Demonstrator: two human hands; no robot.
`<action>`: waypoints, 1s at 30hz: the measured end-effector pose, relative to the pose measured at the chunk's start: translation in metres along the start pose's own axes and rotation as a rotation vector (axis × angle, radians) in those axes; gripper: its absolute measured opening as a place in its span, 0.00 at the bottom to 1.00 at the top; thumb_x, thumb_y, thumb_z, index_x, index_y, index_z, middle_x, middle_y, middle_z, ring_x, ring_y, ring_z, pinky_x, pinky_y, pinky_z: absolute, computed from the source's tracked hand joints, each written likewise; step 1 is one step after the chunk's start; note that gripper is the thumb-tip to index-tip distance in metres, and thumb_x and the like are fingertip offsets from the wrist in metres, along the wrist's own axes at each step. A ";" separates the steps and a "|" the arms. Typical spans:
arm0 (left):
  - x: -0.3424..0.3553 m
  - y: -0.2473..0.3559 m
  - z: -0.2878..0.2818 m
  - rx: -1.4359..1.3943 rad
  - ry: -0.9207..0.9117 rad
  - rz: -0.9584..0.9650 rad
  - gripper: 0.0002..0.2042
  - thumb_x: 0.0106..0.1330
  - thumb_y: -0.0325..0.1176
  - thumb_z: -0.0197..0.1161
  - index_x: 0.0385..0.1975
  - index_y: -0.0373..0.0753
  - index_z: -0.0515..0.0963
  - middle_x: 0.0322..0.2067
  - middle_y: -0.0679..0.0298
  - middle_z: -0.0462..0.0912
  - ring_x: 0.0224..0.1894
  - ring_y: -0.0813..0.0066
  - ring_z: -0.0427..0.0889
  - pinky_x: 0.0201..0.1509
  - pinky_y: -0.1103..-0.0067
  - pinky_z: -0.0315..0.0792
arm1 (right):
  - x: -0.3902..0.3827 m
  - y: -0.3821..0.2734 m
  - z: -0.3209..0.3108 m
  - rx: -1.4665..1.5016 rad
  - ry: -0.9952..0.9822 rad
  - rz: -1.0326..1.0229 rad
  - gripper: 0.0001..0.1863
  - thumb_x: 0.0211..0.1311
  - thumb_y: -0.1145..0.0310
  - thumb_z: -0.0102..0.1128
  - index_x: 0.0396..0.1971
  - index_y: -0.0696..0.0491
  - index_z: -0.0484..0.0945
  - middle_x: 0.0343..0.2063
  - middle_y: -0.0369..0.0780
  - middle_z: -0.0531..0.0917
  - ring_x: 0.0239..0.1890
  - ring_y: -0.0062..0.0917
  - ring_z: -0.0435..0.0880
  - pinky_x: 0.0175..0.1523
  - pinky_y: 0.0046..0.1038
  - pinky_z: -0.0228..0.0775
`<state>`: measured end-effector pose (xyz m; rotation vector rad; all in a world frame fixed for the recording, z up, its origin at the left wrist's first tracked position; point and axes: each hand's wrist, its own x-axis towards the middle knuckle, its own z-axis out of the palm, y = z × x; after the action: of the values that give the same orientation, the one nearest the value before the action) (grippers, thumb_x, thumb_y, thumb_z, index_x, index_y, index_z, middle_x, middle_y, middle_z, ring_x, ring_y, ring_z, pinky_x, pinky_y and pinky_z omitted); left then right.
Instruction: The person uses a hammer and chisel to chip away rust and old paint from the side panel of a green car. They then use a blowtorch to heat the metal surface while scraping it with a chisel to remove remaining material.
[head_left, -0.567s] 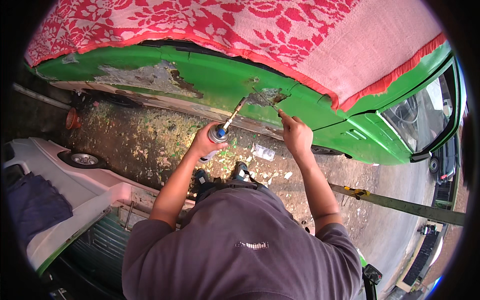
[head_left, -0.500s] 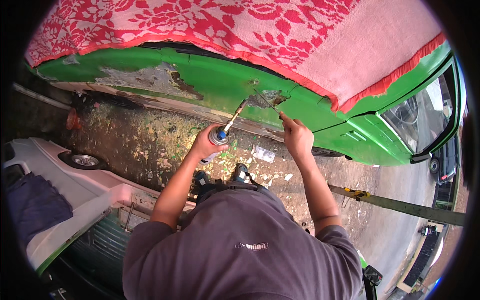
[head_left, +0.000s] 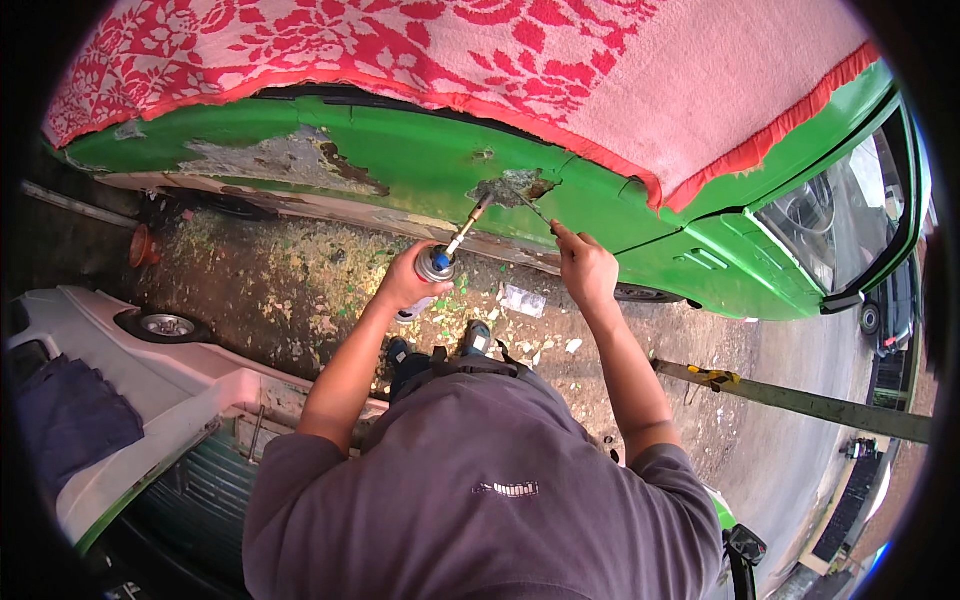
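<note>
My left hand (head_left: 405, 282) is wrapped round the can of a gas torch (head_left: 463, 235), whose brass nozzle points up at the vehicle's side. In my right hand (head_left: 588, 270) is a slim metal scraper-like tool (head_left: 537, 212); its exact kind is too small to tell. The tool's tip lies over a bare grey-brown patch (head_left: 515, 187) in the paint of the green vehicle (head_left: 420, 150). The torch's nozzle end overlaps the patch's lower left edge in the picture. No flame can be made out.
A red-and-pink patterned cloth (head_left: 400, 50) covers the vehicle's upper part. Further left is a larger stripped area (head_left: 280, 160). Paint flakes (head_left: 290, 280) litter the ground. A pale car (head_left: 150, 360) stands behind me on the left; a long pole (head_left: 800, 400) extends at right.
My view has shifted slightly. Relative to the bare patch, the torch nozzle has moved right onto its edge, and the tool's tip has moved from its left side toward its middle.
</note>
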<state>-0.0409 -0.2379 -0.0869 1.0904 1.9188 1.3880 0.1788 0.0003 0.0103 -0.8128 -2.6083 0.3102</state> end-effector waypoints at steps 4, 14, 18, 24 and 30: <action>0.004 -0.002 0.008 -0.026 0.012 -0.034 0.38 0.41 0.40 0.81 0.54 0.34 0.72 0.42 0.56 0.84 0.45 0.69 0.83 0.53 0.73 0.76 | -0.017 0.018 -0.004 0.066 0.078 0.032 0.16 0.61 0.66 0.60 0.48 0.38 0.84 0.27 0.38 0.83 0.26 0.36 0.83 0.32 0.37 0.76; 0.017 0.007 0.016 0.024 -0.013 -0.006 0.36 0.44 0.33 0.80 0.55 0.36 0.70 0.43 0.61 0.83 0.45 0.74 0.82 0.52 0.75 0.75 | -0.025 0.024 -0.019 0.121 0.044 0.133 0.17 0.60 0.67 0.62 0.49 0.37 0.84 0.27 0.39 0.82 0.26 0.36 0.82 0.32 0.35 0.74; 0.021 0.008 0.015 -0.018 -0.001 -0.009 0.35 0.43 0.35 0.80 0.54 0.36 0.71 0.43 0.60 0.83 0.45 0.72 0.82 0.52 0.75 0.75 | -0.027 0.024 -0.020 0.123 0.051 0.152 0.17 0.60 0.67 0.62 0.50 0.37 0.84 0.27 0.39 0.83 0.27 0.36 0.82 0.33 0.35 0.74; 0.023 0.008 0.017 -0.022 0.022 0.017 0.35 0.43 0.39 0.80 0.52 0.36 0.72 0.42 0.57 0.84 0.44 0.68 0.84 0.51 0.72 0.76 | -0.029 0.019 -0.026 0.151 0.030 0.190 0.17 0.59 0.68 0.63 0.49 0.39 0.84 0.30 0.40 0.84 0.29 0.35 0.83 0.35 0.34 0.75; 0.020 0.009 0.016 -0.045 0.035 0.011 0.34 0.43 0.39 0.80 0.51 0.36 0.73 0.41 0.58 0.84 0.44 0.68 0.83 0.51 0.72 0.76 | -0.024 0.015 -0.021 0.152 0.012 0.131 0.17 0.60 0.69 0.60 0.49 0.40 0.83 0.30 0.42 0.84 0.29 0.38 0.84 0.34 0.36 0.75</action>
<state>-0.0362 -0.2113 -0.0825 1.0638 1.8994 1.4578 0.2131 0.0004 0.0172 -0.9299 -2.4899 0.5314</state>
